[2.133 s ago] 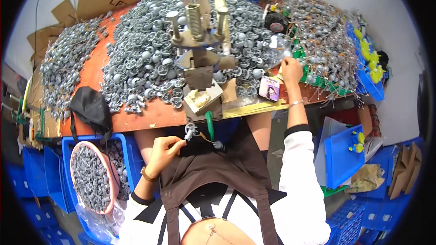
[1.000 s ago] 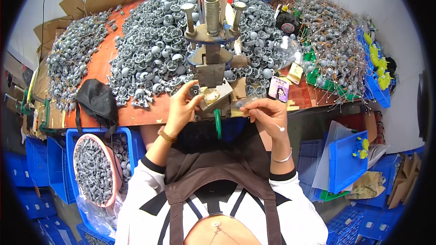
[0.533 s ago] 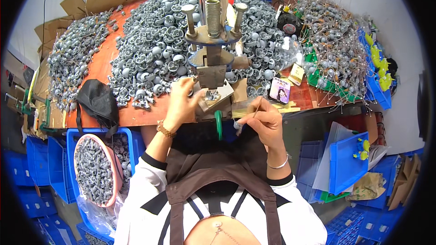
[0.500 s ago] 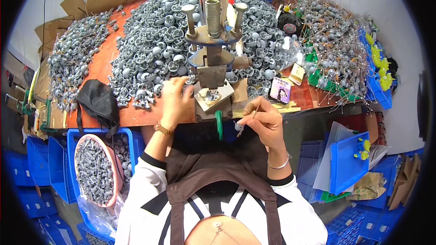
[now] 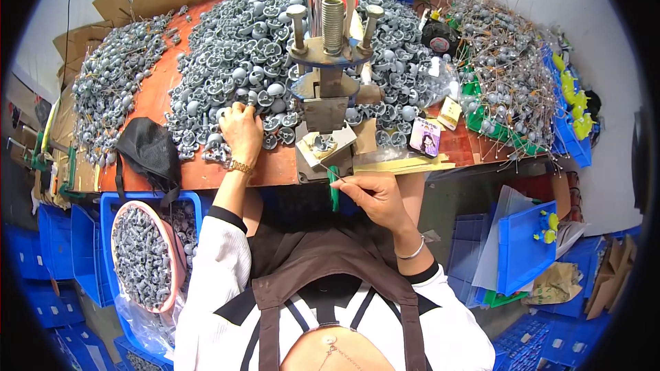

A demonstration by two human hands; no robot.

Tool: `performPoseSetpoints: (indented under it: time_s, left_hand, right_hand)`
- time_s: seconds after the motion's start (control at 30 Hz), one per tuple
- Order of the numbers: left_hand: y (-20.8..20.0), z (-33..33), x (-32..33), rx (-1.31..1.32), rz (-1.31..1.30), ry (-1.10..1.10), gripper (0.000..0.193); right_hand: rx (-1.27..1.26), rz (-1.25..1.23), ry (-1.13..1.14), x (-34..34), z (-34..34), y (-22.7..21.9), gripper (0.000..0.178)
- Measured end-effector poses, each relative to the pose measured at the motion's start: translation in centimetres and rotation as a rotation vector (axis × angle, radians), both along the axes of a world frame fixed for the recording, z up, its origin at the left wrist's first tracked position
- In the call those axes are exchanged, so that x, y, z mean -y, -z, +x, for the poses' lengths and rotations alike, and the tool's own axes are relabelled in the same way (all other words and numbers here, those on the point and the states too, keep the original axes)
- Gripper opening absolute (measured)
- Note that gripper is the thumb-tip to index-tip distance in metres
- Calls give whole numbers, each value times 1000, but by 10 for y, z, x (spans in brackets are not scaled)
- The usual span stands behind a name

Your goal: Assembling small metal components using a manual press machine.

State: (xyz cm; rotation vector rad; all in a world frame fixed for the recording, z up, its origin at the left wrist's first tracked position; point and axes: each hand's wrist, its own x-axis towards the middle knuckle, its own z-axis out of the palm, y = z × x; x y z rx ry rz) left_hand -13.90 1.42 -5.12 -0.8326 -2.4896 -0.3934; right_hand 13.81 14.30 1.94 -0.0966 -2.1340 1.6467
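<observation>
On my remote feed, the R hand is at the front edge of the desk, its grip pressed together, thumb & index pinching a thin stem that slants up toward a pale block under the press. I can't tell if the stem's far end touches the block. A grey cup sits on that block; a green loop is just by the R fingertips. Over L, I see the L hand, back up, at the near edge of a big heap of grey parts, fingers bent & slightly apart; whether that grip has a part in it, I can't tell. A black bag lies L of the wrist, w/ a pink basket of small grey pcs in a blue crate below. R of the press: a purple pack and a pile of stemmed balls.
</observation>
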Motion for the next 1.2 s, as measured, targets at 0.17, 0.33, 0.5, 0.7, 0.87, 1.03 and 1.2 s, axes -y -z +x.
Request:
performPoseSetpoints:
  time_s: [0.17,0.33,0.5,0.7,0.87,1.03,1.2]
  left_hand:
    - [1,1,3,31,5,67,18]
    - [5,-2,2,32,-43,47,13]
    - [-6,17,14,-116,88,114,17]
    - [-21,87,18,488,664,491,24]
    - [-13,112,16,1045,945,527,14]
    - [-22,120,19,1322,1009,531,10]
    - [-18,116,21,1137,910,681,21]
  right_hand:
    - [7,11,67,9,-8,3,13]
    - [1,38,62,11,-11,6,14]
    - [39,54,142,12,-14,10,13]
    - [-55,175,205,20,-35,19,10]
    - [-49,234,264,23,-42,23,11]
    - [-39,230,262,22,-35,17,11]
    - [-73,266,288,20,-33,18,13]
